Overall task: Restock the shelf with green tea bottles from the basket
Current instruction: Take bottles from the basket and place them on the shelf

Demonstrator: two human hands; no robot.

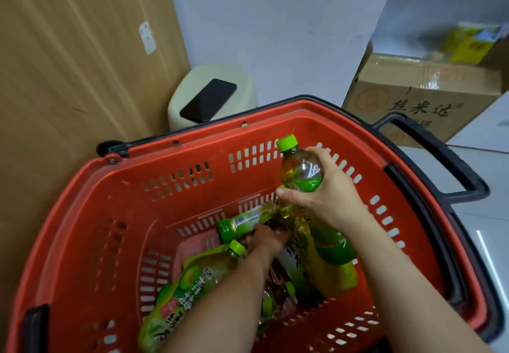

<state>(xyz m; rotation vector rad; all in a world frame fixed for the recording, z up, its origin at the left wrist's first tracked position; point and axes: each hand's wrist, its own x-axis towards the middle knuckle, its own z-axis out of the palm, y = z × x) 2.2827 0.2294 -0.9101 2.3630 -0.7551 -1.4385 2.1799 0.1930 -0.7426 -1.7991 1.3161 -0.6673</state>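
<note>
A red plastic basket with black handles fills the lower view and holds several green tea bottles. My right hand grips the upper body of an upright green-capped bottle, raised above the others. My left hand reaches deep into the basket and touches a lying bottle; its fingers are partly hidden among the bottles. Another bottle lies under my left forearm. A further bottle leans below my right wrist.
A cream stool with a black phone on it stands behind the basket. A tall cardboard sheet lines the left side. At the right stands a brown carton holding yellow packs. The shelf is not in view.
</note>
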